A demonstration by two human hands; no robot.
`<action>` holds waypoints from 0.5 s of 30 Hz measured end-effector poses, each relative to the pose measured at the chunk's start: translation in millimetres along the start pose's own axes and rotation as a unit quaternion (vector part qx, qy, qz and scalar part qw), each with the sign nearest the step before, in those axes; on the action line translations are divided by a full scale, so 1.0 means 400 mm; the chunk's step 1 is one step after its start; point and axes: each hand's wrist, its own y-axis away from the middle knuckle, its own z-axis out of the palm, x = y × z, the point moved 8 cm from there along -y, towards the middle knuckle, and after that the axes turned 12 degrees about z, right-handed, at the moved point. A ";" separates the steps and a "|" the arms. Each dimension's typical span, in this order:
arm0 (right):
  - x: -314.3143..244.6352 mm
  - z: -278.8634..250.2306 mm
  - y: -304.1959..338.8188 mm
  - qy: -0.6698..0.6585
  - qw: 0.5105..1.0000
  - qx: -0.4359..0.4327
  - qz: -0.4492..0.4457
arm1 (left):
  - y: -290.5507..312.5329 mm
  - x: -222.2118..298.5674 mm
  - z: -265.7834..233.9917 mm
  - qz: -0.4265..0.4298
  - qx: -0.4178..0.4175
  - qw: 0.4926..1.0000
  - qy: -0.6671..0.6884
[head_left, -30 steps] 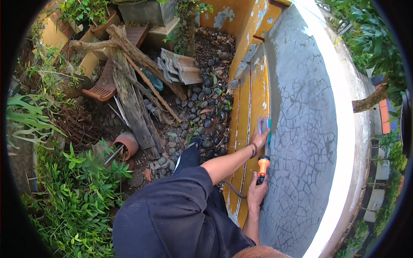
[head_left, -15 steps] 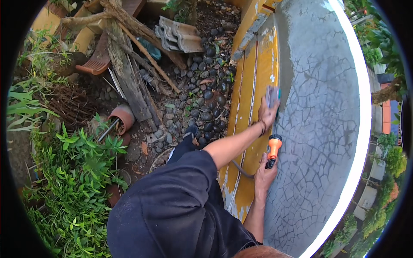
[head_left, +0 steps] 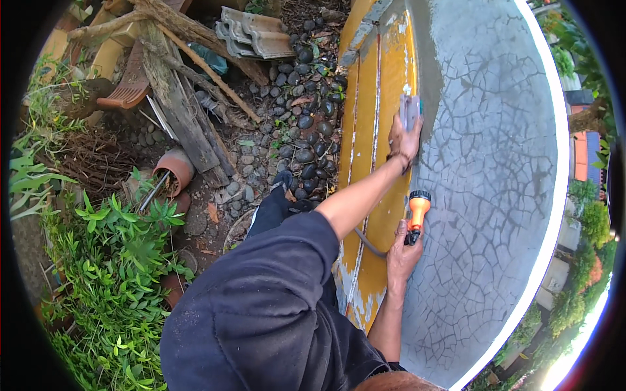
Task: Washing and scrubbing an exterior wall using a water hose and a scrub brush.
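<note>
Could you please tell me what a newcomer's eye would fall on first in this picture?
Probably the bright orange nozzle, held in the right hand just right of the yellow wall. Next might come the broad grey surface, webbed with dark cracks, on the right. Further up, the left hand has a grey tool at the wall's right edge.

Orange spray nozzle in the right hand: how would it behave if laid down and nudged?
The orange spray nozzle could roll, given its rounded shape. It's probably light and stiff, looking like moulded plastic. The grey hose running toward the right hand may tug on it.
</note>
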 end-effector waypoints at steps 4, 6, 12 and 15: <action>0.032 -0.009 0.028 0.015 1.000 0.011 0.008 | 0.297 -0.029 -0.092 0.047 -0.075 0.996 -0.006; 0.049 -0.006 0.041 0.054 0.998 0.012 0.006 | 0.359 -0.067 -0.106 -0.045 -0.100 0.994 -0.007; 0.078 0.000 0.024 0.018 1.000 0.023 -0.004 | -0.006 0.025 -0.008 0.087 0.045 0.994 0.043; 0.080 0.002 0.022 0.008 0.999 0.027 -0.017 | 0.082 -0.010 -0.018 0.052 0.022 0.998 0.018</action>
